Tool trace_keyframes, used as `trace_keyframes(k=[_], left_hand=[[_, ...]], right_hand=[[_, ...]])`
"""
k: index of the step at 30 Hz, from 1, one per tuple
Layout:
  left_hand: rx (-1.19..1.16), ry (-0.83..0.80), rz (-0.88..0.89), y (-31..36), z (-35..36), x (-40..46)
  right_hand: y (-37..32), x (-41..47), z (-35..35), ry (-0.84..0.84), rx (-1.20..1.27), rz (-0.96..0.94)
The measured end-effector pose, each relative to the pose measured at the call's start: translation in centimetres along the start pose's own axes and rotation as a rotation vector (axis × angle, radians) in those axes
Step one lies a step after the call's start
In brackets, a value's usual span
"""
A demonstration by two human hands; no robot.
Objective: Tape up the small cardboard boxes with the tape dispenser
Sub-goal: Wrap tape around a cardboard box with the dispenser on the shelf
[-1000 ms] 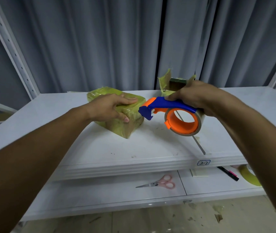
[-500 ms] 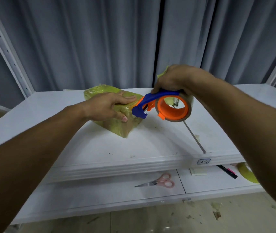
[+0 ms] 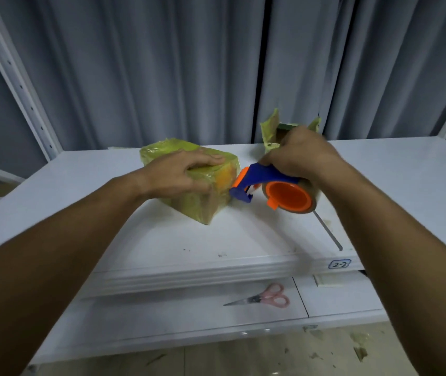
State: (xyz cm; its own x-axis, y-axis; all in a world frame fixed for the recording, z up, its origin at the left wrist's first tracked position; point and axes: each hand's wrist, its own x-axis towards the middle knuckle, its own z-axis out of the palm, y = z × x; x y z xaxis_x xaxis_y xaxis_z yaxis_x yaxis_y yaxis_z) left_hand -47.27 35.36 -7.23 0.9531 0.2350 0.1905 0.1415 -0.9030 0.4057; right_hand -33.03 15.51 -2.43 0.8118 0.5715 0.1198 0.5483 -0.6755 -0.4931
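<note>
Tape-wrapped small box point(image 3: 203, 191) on white shelf top point(image 3: 162, 248), left hand point(image 3: 186, 175) pressed flat over it with fingers straight, right hand point(image 3: 300, 156) gripped blue-and-orange tape dispenser point(image 3: 273, 189) with its nose at the box's right face, second open box point(image 3: 276, 131) behind, pink scissors point(image 3: 265, 297) on lower shelf.

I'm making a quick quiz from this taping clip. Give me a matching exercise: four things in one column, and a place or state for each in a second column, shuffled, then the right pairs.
Things:
1. tape-wrapped box
2. tape dispenser
3. scissors
4. open box

Places or states:
A. on the lower shelf, handles pink
B. gripped by the right hand
C. at the back of the table, flaps up
D. under the left hand, pressed to the table

Pairs: 1-D, 2-B, 3-A, 4-C
</note>
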Motion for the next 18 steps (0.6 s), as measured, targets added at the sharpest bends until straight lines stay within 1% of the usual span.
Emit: trace_keyframes(k=[1,3,6,9,12,18], left_hand=[[-0.032,0.041,-0.031,0.0,0.3,0.1],[-0.087,0.177,-0.082,0.4,1.1,0.7],[-0.076,0.376,-0.163,2.0,2.3,1.6],[-0.065,0.497,-0.252,3.5,3.2,2.2],[-0.037,0.501,-0.277,3.9,3.3,2.2],[-0.095,0.349,-0.156,3.9,2.2,0.2]], right_hand=[[0.1,-0.2,-0.7,0.019,0.031,-0.004],[0.6,-0.8,-1.6,0.047,0.115,-0.008],[1.3,-1.8,-2.3,0.066,0.184,-0.016],[1.7,-2.3,-2.6,0.081,0.208,-0.018],[2.1,-2.4,-2.9,0.076,0.232,-0.014],[2.8,-2.9,-4.5,0.09,0.303,-0.01]])
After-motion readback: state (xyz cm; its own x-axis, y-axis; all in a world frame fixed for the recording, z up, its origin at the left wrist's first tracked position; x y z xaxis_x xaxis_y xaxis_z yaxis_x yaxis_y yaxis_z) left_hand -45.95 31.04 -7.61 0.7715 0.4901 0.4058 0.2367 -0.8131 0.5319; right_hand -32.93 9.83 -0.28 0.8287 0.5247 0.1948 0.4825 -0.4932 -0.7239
